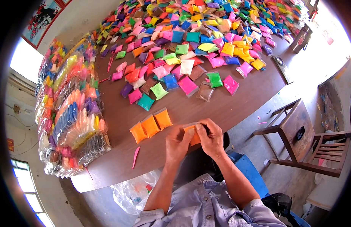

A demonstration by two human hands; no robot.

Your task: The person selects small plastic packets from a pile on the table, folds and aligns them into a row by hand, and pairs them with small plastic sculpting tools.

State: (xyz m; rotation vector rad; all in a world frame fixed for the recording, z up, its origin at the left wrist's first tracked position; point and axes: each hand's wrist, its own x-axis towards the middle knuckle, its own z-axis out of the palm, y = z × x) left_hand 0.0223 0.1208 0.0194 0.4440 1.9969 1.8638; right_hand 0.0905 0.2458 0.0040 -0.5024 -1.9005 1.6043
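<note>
Between my two hands, just over the table's front edge, is a small clear packet with bright orange filling [195,139]. My left hand [178,143] pinches its left side, thumb pressed at the top. On the right side, my right hand [210,139] grips it with thumb and bent fingers. The fingers behind the packet are partly hidden. To the left of my hands, three orange packets [149,126] lie side by side on the brown table [119,109]. A thin pink plastic stick [136,157] rests nearer the front edge.
A large heap of coloured packets [179,49] covers the table's far side. Bulging clear bags of packets [71,117] are stacked at the left. A phone-like flat object [282,69] and a dark flask [301,39] stand near the right edge. A wooden chair [300,128] is on the floor at right.
</note>
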